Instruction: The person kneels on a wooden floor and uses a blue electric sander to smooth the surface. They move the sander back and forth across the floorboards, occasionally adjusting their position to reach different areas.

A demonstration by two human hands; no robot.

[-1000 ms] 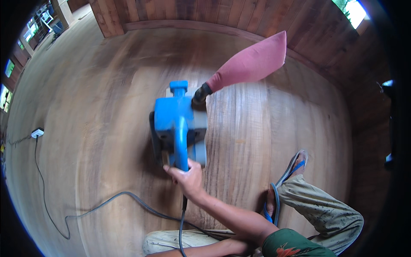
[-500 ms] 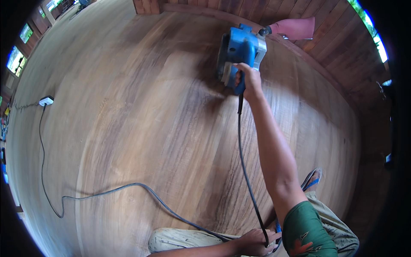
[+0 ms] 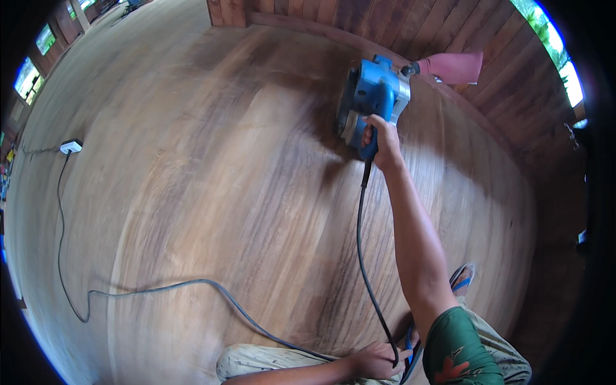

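Note:
A blue belt sander with a pink dust bag stands on the wooden floor at the far right of centre. Its rear handle is in my right hand, fingers wrapped round it and the arm stretched out. From the handle a black power cord runs back toward me. Low in the view, my left hand rests by my knee, closed on that cord; part of its fingers is hidden behind the cord.
A grey extension cord snakes left across the plank floor to a white socket block. A reddish wooden wall borders the far and right sides. My sandalled foot shows at the right.
The belt sander, dust bag and my right hand sit slightly nearer and farther right in view. The whole scene has shifted a little too. My left hand keeps its hold on the cord.

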